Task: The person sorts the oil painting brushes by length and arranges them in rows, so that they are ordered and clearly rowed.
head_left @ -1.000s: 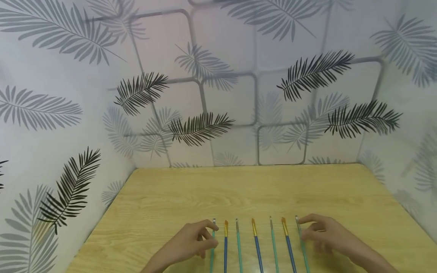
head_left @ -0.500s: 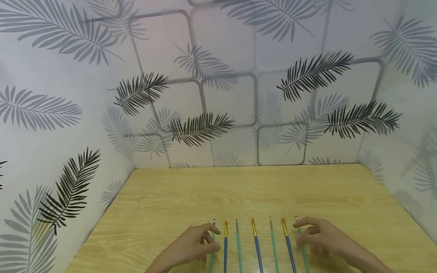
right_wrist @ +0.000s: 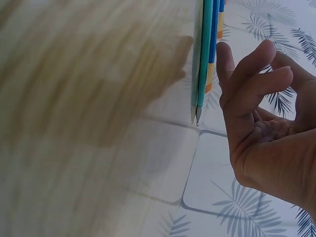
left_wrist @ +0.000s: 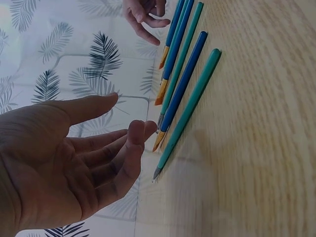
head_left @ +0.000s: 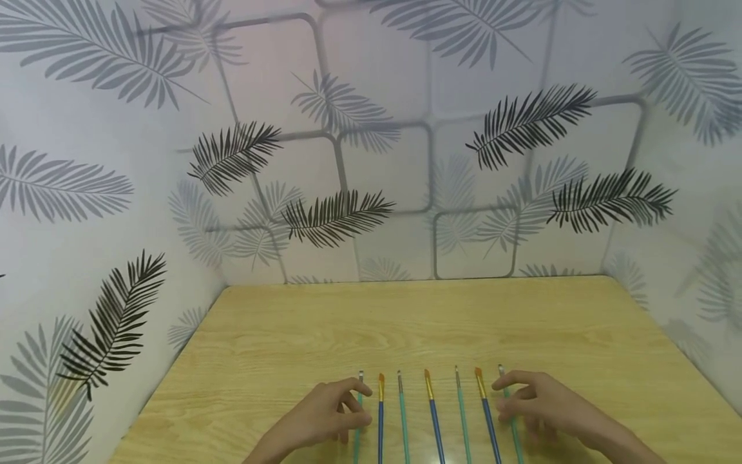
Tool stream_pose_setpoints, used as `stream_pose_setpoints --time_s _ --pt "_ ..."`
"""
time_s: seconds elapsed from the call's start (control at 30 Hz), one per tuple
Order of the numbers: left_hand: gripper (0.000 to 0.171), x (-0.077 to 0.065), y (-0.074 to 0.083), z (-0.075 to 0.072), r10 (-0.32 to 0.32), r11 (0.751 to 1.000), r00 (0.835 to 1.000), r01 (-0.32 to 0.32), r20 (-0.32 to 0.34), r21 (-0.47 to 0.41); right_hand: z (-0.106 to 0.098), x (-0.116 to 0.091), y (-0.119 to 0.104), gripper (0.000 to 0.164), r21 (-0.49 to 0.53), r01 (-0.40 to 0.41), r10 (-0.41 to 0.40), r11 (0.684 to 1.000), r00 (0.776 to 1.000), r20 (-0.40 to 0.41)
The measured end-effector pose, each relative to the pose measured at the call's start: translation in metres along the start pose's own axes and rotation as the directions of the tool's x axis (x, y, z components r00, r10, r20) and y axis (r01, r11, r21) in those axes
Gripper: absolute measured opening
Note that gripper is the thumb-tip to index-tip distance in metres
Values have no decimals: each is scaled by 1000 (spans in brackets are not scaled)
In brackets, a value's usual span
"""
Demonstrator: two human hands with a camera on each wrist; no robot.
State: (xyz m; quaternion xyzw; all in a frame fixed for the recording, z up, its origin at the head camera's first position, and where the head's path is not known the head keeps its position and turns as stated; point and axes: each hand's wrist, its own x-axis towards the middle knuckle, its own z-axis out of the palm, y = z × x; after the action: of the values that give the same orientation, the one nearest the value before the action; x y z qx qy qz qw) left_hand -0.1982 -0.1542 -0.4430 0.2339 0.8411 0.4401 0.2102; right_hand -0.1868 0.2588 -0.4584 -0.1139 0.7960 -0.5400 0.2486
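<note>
Several slim paintbrushes lie side by side in a row, bristles pointing away, teal handles alternating with blue. My left hand (head_left: 324, 412) hovers at the leftmost teal paintbrush (head_left: 356, 444); in the left wrist view its fingers are loosely bent with nothing between them. At the other end, my right hand (head_left: 547, 406) is held over the rightmost teal paintbrush (head_left: 514, 435), fingers relaxed and holding nothing in the right wrist view. Between them lie blue paintbrushes with orange bristles, such as the middle blue paintbrush (head_left: 436, 425). The handles' near ends are cut off in the head view.
The paintbrushes rest on a wood-grain table (head_left: 324, 322). Behind it and at both sides rise pale walls (head_left: 394, 167) printed with grey and black leaves. The table's far edge meets the back wall.
My right hand has drifted slightly left over the rightmost paintbrush. The left hand has barely moved. The paintbrushes keep their places on the table while the head view shifts a little.
</note>
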Motion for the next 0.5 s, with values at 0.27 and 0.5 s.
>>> stream_pose_setpoints --time_s 0.27,0.5 --pt "42 1 -1 0 -14 1000 1000 15 24 -22 1 0 -3 57 12 -22 21 1000 999 25" --pt "44 1 -3 2 -37 999 999 38 28 -25 5 1 -5 58 16 -24 23 1000 999 38"
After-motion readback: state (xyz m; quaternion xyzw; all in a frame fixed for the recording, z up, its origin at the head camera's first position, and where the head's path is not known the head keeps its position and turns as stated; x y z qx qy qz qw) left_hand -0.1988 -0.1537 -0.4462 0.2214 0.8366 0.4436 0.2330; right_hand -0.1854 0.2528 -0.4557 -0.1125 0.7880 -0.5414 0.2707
